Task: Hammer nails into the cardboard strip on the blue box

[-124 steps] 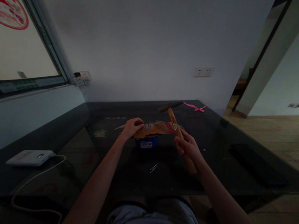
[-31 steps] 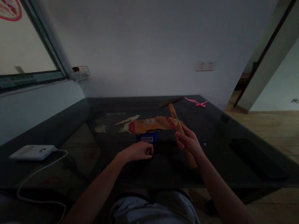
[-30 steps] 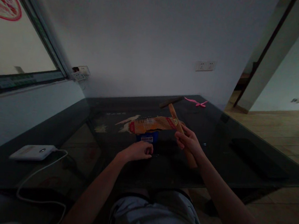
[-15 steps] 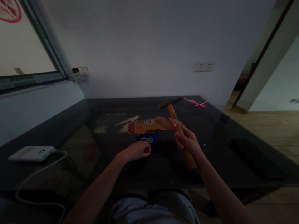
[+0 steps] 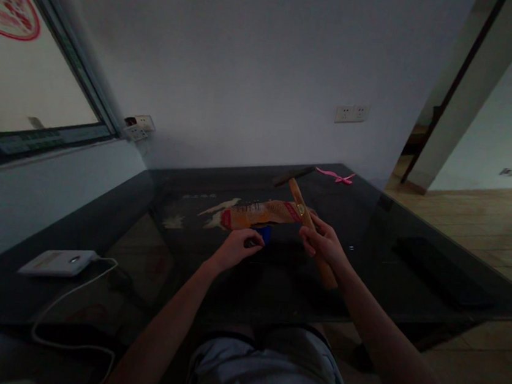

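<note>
My right hand (image 5: 324, 242) is closed around the wooden handle of a hammer (image 5: 299, 198), its dark head raised up and to the left above the table. My left hand (image 5: 239, 248) has thumb and fingers curled together in front of a small blue box (image 5: 263, 235), partly covering it. Whatever lies between those fingertips is too small and dark to make out. Behind the hands is a crumpled orange and red package (image 5: 253, 214), with torn pale pieces at its left end.
A white device (image 5: 60, 262) with a white cable (image 5: 73, 288) lies on the dark glossy table (image 5: 189, 289) at left. A pink ribbon (image 5: 341, 178) is at the far edge, a flat black object (image 5: 441, 271) at right. A wall stands behind.
My left hand has moved slightly up and forward, now covering part of the blue box. The thin pale piece that showed at its fingertips no longer stands out. My right hand stays with the hammer.
</note>
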`<action>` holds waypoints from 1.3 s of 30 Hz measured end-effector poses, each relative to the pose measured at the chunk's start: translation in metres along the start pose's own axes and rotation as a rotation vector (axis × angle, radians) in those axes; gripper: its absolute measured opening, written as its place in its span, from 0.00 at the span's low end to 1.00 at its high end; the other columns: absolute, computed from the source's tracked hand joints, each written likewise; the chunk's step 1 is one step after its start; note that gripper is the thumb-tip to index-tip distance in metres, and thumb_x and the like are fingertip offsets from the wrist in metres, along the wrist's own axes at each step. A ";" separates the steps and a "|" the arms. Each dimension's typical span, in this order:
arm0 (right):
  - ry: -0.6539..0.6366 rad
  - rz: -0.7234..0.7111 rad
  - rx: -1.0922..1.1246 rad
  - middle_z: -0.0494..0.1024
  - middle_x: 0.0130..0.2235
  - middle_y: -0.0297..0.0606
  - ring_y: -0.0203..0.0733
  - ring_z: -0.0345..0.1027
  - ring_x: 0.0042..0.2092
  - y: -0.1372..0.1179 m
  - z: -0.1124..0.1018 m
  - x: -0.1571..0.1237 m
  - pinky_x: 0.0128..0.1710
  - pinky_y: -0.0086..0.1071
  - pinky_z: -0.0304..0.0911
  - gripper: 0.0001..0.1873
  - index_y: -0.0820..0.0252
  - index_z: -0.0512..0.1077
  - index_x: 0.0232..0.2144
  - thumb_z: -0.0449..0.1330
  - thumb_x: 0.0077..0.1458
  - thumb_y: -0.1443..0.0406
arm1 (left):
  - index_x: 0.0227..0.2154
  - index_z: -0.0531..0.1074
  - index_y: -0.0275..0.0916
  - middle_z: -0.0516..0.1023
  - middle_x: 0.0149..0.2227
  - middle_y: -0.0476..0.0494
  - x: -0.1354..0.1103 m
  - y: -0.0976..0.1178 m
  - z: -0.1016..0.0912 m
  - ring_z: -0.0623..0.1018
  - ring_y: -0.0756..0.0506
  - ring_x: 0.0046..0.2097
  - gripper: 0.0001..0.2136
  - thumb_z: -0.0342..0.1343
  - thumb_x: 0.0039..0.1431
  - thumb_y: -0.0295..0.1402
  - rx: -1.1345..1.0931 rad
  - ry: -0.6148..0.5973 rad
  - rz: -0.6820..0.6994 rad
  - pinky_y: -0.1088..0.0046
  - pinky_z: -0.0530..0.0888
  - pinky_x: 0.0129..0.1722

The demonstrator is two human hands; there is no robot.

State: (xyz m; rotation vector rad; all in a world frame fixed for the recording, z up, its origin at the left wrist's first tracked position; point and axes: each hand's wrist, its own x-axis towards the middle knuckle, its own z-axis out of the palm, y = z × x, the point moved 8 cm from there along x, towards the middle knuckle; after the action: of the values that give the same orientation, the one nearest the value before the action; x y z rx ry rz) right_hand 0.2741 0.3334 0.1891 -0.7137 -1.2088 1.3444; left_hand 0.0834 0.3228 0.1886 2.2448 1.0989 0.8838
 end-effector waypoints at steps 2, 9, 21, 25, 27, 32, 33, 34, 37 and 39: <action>0.001 -0.001 -0.005 0.68 0.21 0.25 0.26 0.54 0.13 0.000 0.000 0.000 0.10 0.24 0.48 0.37 0.64 0.59 0.56 0.63 0.43 0.62 | 0.33 0.73 0.36 0.75 0.35 0.45 0.000 -0.001 0.000 0.75 0.49 0.38 0.04 0.55 0.53 0.28 -0.046 0.032 0.009 0.74 0.72 0.38; -0.019 -0.003 -0.028 0.67 0.20 0.25 0.27 0.54 0.13 -0.003 0.002 -0.001 0.11 0.25 0.49 0.38 0.65 0.59 0.57 0.63 0.44 0.61 | 0.34 0.72 0.37 0.73 0.35 0.45 0.000 0.000 0.008 0.74 0.49 0.38 0.05 0.53 0.54 0.27 0.073 0.023 0.066 0.73 0.72 0.39; -0.021 0.004 -0.024 0.67 0.21 0.25 0.26 0.54 0.13 -0.002 0.001 -0.002 0.10 0.24 0.48 0.36 0.63 0.59 0.56 0.63 0.44 0.61 | 0.35 0.73 0.38 0.77 0.34 0.47 -0.001 -0.006 0.021 0.75 0.49 0.37 0.06 0.54 0.54 0.27 0.070 -0.070 -0.039 0.75 0.71 0.39; -0.019 0.006 -0.020 0.66 0.21 0.24 0.26 0.54 0.13 -0.001 0.001 -0.001 0.10 0.24 0.48 0.38 0.65 0.59 0.57 0.63 0.44 0.62 | 0.32 0.75 0.37 0.78 0.34 0.47 0.000 -0.015 0.025 0.76 0.48 0.37 0.05 0.55 0.54 0.30 0.066 -0.063 -0.072 0.75 0.70 0.39; -0.011 0.004 -0.019 0.66 0.21 0.25 0.26 0.54 0.13 -0.001 0.001 -0.001 0.10 0.24 0.48 0.37 0.64 0.59 0.57 0.63 0.44 0.62 | 0.31 0.76 0.38 0.79 0.33 0.48 0.000 -0.014 0.024 0.76 0.48 0.36 0.05 0.56 0.54 0.31 0.098 -0.051 -0.077 0.74 0.70 0.39; -0.012 -0.004 -0.008 0.66 0.21 0.24 0.26 0.53 0.13 0.000 0.001 -0.001 0.10 0.23 0.48 0.36 0.62 0.60 0.56 0.63 0.44 0.61 | 0.32 0.77 0.39 0.79 0.34 0.47 -0.003 0.020 0.013 0.77 0.47 0.38 0.06 0.56 0.55 0.32 0.099 -0.031 0.018 0.73 0.70 0.42; -0.012 -0.006 -0.008 0.66 0.21 0.25 0.26 0.53 0.13 0.000 0.000 -0.001 0.10 0.23 0.48 0.36 0.62 0.60 0.56 0.63 0.44 0.61 | 0.32 0.77 0.39 0.79 0.35 0.47 -0.003 0.029 0.008 0.77 0.47 0.38 0.06 0.56 0.55 0.34 0.078 -0.026 0.052 0.73 0.70 0.43; -0.011 -0.007 -0.010 0.66 0.21 0.25 0.26 0.53 0.13 0.000 0.000 -0.001 0.11 0.24 0.49 0.35 0.62 0.61 0.55 0.63 0.44 0.61 | 0.33 0.77 0.39 0.79 0.35 0.46 -0.004 0.038 0.001 0.77 0.47 0.39 0.07 0.56 0.55 0.35 0.058 -0.012 0.082 0.72 0.71 0.43; 0.005 -0.006 -0.016 0.67 0.21 0.25 0.26 0.54 0.13 0.001 -0.002 0.000 0.11 0.23 0.50 0.34 0.62 0.62 0.54 0.63 0.44 0.61 | 0.32 0.77 0.39 0.80 0.34 0.45 0.004 0.052 -0.031 0.77 0.46 0.37 0.09 0.58 0.54 0.39 0.039 0.131 0.126 0.71 0.72 0.42; 0.018 -0.003 -0.015 0.67 0.21 0.25 0.26 0.53 0.13 0.003 -0.004 0.001 0.11 0.23 0.49 0.33 0.61 0.63 0.53 0.64 0.44 0.61 | 0.30 0.76 0.39 0.79 0.33 0.45 0.018 0.051 -0.058 0.77 0.46 0.36 0.09 0.59 0.52 0.39 0.062 0.291 0.128 0.71 0.72 0.40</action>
State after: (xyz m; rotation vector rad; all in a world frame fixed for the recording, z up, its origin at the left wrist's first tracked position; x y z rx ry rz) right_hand 0.2767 0.3359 0.1858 -0.7329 -1.2068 1.3246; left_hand 0.0754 0.3169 0.2670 2.3081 1.1286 1.2786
